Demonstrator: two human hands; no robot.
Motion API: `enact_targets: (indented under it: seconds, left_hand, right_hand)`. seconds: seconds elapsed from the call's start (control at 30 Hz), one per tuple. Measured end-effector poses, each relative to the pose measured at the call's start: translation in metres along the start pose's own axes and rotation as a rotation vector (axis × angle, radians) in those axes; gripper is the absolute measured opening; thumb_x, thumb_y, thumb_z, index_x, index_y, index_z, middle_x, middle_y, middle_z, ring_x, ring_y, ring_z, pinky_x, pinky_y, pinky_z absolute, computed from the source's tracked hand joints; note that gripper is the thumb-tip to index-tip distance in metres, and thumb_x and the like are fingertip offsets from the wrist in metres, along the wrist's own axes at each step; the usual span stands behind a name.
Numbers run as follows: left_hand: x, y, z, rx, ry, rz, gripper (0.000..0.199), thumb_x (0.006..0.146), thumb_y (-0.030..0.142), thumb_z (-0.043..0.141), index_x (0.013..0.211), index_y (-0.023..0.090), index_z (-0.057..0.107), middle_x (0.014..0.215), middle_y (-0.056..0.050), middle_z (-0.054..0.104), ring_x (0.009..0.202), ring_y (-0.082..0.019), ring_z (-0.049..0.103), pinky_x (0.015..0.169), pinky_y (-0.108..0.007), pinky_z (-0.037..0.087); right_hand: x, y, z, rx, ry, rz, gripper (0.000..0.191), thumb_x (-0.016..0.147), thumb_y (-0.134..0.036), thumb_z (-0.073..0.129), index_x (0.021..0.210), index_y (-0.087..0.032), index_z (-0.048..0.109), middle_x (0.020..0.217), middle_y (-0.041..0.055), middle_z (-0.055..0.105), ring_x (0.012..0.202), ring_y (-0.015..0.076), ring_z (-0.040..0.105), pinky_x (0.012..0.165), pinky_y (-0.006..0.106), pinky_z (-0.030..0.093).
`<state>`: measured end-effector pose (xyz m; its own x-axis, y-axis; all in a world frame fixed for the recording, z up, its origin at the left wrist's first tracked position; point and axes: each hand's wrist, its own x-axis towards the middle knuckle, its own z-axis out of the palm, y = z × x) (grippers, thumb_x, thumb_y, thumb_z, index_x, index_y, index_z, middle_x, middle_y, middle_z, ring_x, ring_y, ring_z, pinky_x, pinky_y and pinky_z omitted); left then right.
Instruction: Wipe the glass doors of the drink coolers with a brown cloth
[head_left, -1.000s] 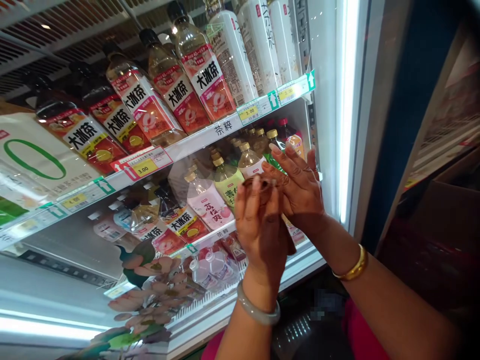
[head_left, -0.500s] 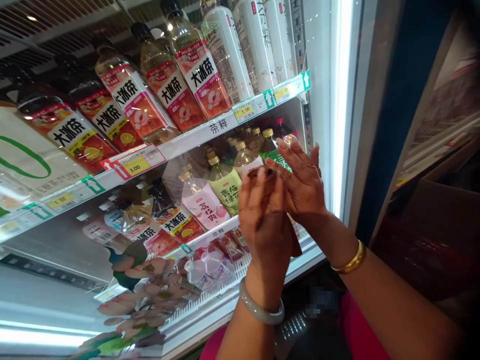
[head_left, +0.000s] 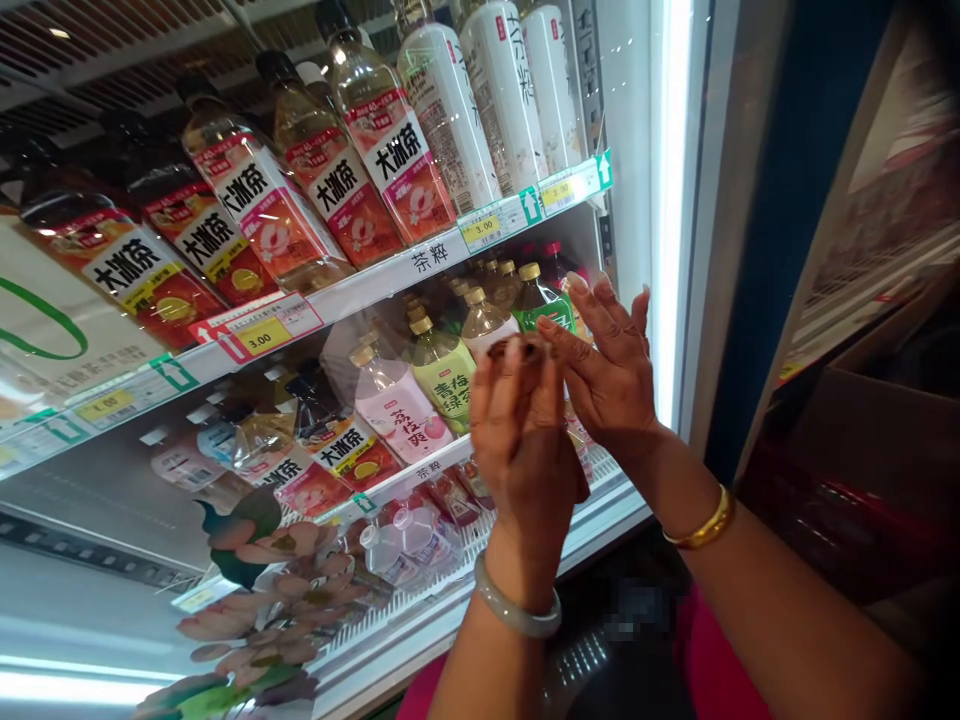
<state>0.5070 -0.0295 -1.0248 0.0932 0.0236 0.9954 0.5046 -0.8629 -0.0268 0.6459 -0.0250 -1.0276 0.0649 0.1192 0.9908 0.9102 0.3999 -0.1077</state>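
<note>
My left hand (head_left: 517, 440), with a pale grey bangle at the wrist, is raised before the drinks cooler. Its fingers are closed round a reddish-brown, cloth-like thing (head_left: 582, 486), mostly hidden by the hand; its exact kind I cannot make out. My right hand (head_left: 611, 365), wearing a gold bangle, is just to the right with fingers stretched out and apart. Its index fingertip comes close to the left fingertips; whether they touch I cannot tell. Behind both hands stand a green-labelled bottle (head_left: 546, 305) and a light-green tea bottle (head_left: 442, 375).
Large iced tea bottles (head_left: 255, 190) and white bottles (head_left: 502, 90) fill the upper shelf, above a price-tag strip (head_left: 330, 300). Lower down are a pink-labelled bottle (head_left: 397, 410) and clear bottles (head_left: 420, 535). A flower decal (head_left: 262, 590) overlaps the lower left. The cooler's lit frame (head_left: 671, 200) runs along the right.
The view has shifted slightly, so the shelves sit a little further left. Both hands keep nearly the same pose, with the left hand a touch further left and the right slightly right.
</note>
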Motion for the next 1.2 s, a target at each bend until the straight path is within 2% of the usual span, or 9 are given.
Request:
enact_targets:
  seconds: [0.13, 0.37, 0.43, 0.57, 0.7, 0.83, 0.97, 1.07, 1.2]
  left_hand:
    - [0.017, -0.007, -0.006, 0.056, 0.083, -0.031, 0.059, 0.104, 0.016, 0.059, 0.159, 0.035, 0.048, 0.164, -0.006, 0.052, 0.157, -0.031, 0.041, 0.132, -0.058, 0.034]
    - [-0.017, 0.023, 0.03, 0.015, -0.053, 0.041, 0.061, 0.101, 0.007, 0.062, 0.158, 0.025, 0.051, 0.155, -0.012, 0.062, 0.155, -0.028, 0.046, 0.126, -0.051, 0.045]
    - [-0.012, 0.02, 0.027, -0.015, -0.044, 0.043, 0.062, 0.101, 0.007, 0.061, 0.159, 0.026, 0.049, 0.155, -0.012, 0.061, 0.155, -0.028, 0.045, 0.128, -0.051, 0.043]
    - [0.011, 0.009, 0.019, 0.024, 0.074, -0.023, 0.065, 0.101, 0.008, 0.059, 0.161, 0.031, 0.047, 0.164, -0.008, 0.052, 0.157, -0.031, 0.042, 0.132, -0.056, 0.034]
    - [-0.002, 0.022, 0.035, 0.064, 0.013, 0.021, 0.064, 0.102, 0.009, 0.059, 0.161, 0.029, 0.046, 0.162, -0.009, 0.055, 0.158, -0.029, 0.04, 0.13, -0.052, 0.038]
    - [-0.024, 0.037, 0.052, 0.086, -0.053, 0.067, 0.055, 0.102, 0.008, 0.059, 0.155, 0.02, 0.055, 0.151, -0.014, 0.065, 0.155, -0.029, 0.046, 0.127, -0.05, 0.044]
    - [-0.003, 0.033, 0.053, 0.057, -0.022, 0.064, 0.059, 0.102, 0.008, 0.059, 0.157, 0.025, 0.051, 0.153, -0.012, 0.063, 0.155, -0.028, 0.046, 0.126, -0.052, 0.045]
    - [0.016, 0.034, 0.06, 0.037, 0.007, 0.014, 0.061, 0.102, 0.011, 0.06, 0.16, 0.027, 0.047, 0.159, -0.011, 0.058, 0.159, -0.028, 0.039, 0.13, -0.055, 0.038]
    - [-0.003, 0.047, 0.08, 0.024, -0.009, 0.028, 0.062, 0.104, 0.013, 0.06, 0.162, 0.026, 0.044, 0.159, -0.01, 0.059, 0.16, -0.023, 0.038, 0.131, -0.047, 0.038]
  right_hand:
    - [0.001, 0.0, -0.005, 0.019, -0.027, 0.014, 0.061, 0.107, -0.019, 0.042, 0.159, -0.05, 0.04, 0.174, -0.0113, 0.033, 0.163, 0.0234, 0.03, 0.137, 0.065, 0.01]
    - [-0.003, 0.017, -0.007, -0.019, -0.011, 0.002, 0.056, 0.109, -0.029, 0.05, 0.16, -0.047, 0.04, 0.172, -0.0089, 0.037, 0.162, 0.0226, 0.033, 0.138, 0.061, 0.01]
    - [-0.004, 0.025, -0.01, -0.043, 0.007, -0.002, 0.056, 0.109, -0.028, 0.049, 0.161, -0.047, 0.039, 0.174, -0.0091, 0.032, 0.163, 0.0246, 0.029, 0.137, 0.065, 0.011]
    - [-0.004, 0.032, -0.014, -0.075, -0.015, 0.038, 0.06, 0.108, -0.023, 0.044, 0.162, -0.049, 0.035, 0.176, -0.0101, 0.025, 0.165, 0.0256, 0.024, 0.135, 0.069, 0.013]
    - [-0.006, 0.033, -0.014, -0.076, -0.023, 0.083, 0.058, 0.11, -0.028, 0.044, 0.163, -0.049, 0.033, 0.176, -0.0101, 0.026, 0.165, 0.0237, 0.022, 0.136, 0.064, 0.015]
    - [-0.008, 0.043, -0.016, -0.052, -0.005, 0.009, 0.06, 0.109, -0.032, 0.051, 0.164, -0.047, 0.033, 0.175, -0.0084, 0.03, 0.165, 0.0194, 0.024, 0.138, 0.056, 0.016]
    - [-0.008, 0.049, -0.019, -0.087, -0.027, 0.017, 0.065, 0.109, -0.026, 0.047, 0.165, -0.049, 0.026, 0.174, -0.007, 0.031, 0.165, 0.0225, 0.024, 0.136, 0.063, 0.017]
    - [-0.008, 0.05, -0.018, -0.047, -0.016, 0.041, 0.068, 0.109, -0.022, 0.043, 0.168, -0.047, 0.019, 0.173, -0.0055, 0.036, 0.164, 0.0215, 0.024, 0.138, 0.06, 0.014]
    - [-0.013, 0.06, -0.019, 0.029, 0.026, 0.092, 0.067, 0.111, -0.022, 0.043, 0.169, -0.045, 0.019, 0.172, -0.0062, 0.04, 0.163, 0.0192, 0.026, 0.14, 0.052, 0.016]
